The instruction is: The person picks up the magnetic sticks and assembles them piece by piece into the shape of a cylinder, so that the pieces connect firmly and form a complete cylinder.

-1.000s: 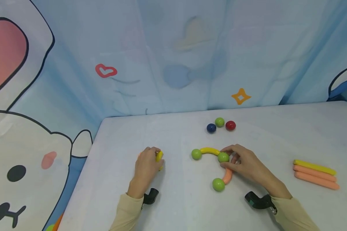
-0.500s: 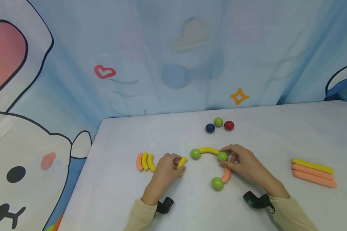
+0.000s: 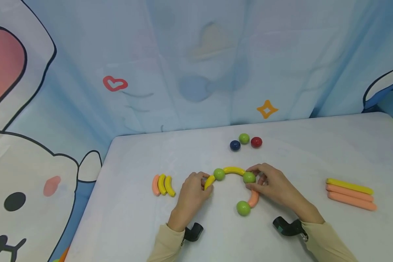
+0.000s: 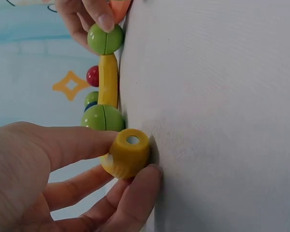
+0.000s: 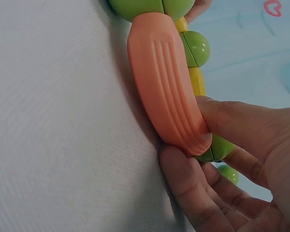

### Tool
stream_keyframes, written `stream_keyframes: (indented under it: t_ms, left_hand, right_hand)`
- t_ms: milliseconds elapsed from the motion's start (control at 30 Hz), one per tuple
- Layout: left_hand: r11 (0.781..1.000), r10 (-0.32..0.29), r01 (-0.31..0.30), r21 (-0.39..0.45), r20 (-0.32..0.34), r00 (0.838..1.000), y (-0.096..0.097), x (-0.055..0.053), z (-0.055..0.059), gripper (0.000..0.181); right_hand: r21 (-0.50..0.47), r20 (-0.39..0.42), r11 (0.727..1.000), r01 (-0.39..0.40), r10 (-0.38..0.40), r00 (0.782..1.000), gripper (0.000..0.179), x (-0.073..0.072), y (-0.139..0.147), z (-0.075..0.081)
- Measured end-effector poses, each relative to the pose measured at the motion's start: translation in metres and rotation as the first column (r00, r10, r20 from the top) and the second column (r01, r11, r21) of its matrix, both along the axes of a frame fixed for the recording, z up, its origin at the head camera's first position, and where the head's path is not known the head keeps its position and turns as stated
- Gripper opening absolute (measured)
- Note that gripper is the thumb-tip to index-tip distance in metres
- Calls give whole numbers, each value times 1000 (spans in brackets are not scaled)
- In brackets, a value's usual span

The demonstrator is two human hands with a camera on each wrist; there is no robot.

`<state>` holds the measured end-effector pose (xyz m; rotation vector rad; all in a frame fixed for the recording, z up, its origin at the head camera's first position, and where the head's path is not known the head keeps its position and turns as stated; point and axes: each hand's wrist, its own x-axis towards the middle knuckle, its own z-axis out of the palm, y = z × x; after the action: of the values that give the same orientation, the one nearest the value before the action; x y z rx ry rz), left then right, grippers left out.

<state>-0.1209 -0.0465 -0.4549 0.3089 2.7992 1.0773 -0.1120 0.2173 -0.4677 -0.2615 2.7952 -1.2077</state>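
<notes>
On the white table [image 3: 291, 163] lies a chain of curved sticks and balls. My left hand [image 3: 194, 191] pinches a short curved yellow stick [image 3: 209, 181] [image 4: 126, 153] and holds its end against a green ball [image 3: 219, 174] [image 4: 102, 118]. A yellow arc [image 3: 234, 170] [image 4: 108, 79] runs from that ball to a second green ball [image 3: 249, 177] [image 4: 105, 38], which my right hand [image 3: 272, 183] grips. Below it an orange curved stick [image 3: 253, 198] [image 5: 166, 108] leads to a third green ball [image 3: 243, 208].
Three curved sticks, one orange and two yellow [image 3: 162, 185], lie left of my left hand. A blue [image 3: 234, 145], a green [image 3: 243, 138] and a red ball [image 3: 256, 142] sit farther back. Three long sticks [image 3: 350, 194] lie at the right. A printed curtain [image 3: 196, 65] hangs behind.
My left hand has carried the short yellow stick rightward from the pile of curved sticks to the leftmost green ball. My right hand has stayed on the second green ball.
</notes>
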Motion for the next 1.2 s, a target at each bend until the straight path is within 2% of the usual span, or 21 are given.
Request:
stream_keyframes:
  t_ms: [267,400,500,600,700,1000,1200]
  left_hand:
    - [999,-26,26,35,26,999,-4,-3,-2,23]
    - [998,-41,39,54,32,999,-5,-5,-1,23]
    - [998,-40,38,57,31,999,-5,-7,-1,23]
    - [998,-38,37,59,26,999,-5,-8,-2,21]
    - [996,-44,42,72,25,999,-4,-9,-2,21]
    - [983,-59,35,183,127,990,-1,-10,-2,28]
    - [978,-62,31,207,146,987,0,-12,-2,29]
  right_hand:
    - [0,14,1000,-8,8,1000,50,1,0,5]
    - [-2,17,999,-38,38,999,58,5,6,9]
    - [-60,25,992,-115,116,993,67,9,12,11]
    - [-110,37,971,-211,216,976,77,11,16,10]
    - [-118,34,958,-262,268,963,78,12,16,9]
    - [-31,19,966,-256,256,966,64,11,1,8]
    - [42,12,980,-196,195,981,65,12,-11,10]
